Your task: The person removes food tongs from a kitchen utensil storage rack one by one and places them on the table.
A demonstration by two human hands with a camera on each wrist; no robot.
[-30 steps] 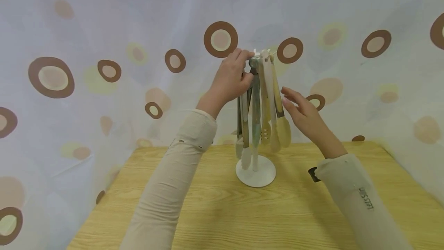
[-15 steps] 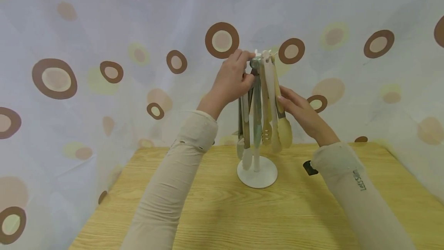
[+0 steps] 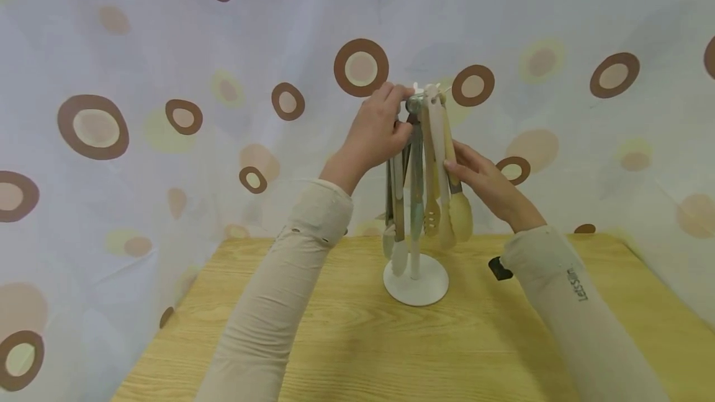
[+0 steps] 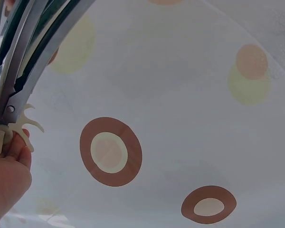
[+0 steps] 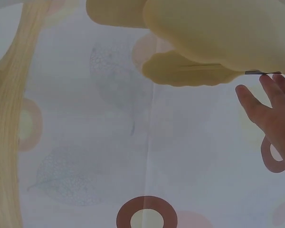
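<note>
In the head view a white utensil stand (image 3: pixel 416 279) carries several hanging kitchen utensils. Up at its hooks (image 4: pixel 33 126), my left hand (image 3: pixel 375 129) has thumb and fingers curled round the stand's top, beside the ends of metal-armed tongs (image 4: pixel 26 57); part of this grip is hidden. Yellow-tipped tongs (image 3: pixel 460 216) hang at the right side. My right hand (image 3: pixel 488 185) pinches their handle, thumb in front and fingers behind. The right wrist view shows the yellow tong heads (image 5: pixel 190 71) beside my fingers (image 5: pixel 251 104), with the thumb hidden.
The stand is on a wood-grain table (image 3: pixel 346 334). A patterned curtain (image 3: pixel 313 11) hangs behind and at the sides. Other utensils, including a slotted one (image 3: pixel 431 219) and pale-tipped tongs (image 3: pixel 399 256), hang close together. A black device (image 3: pixel 499 268) shows by my right cuff.
My right hand has moved left from beside the stand and taken hold of the yellow tongs' handle. My left hand stays at the stand's top. The view has shifted slightly.
</note>
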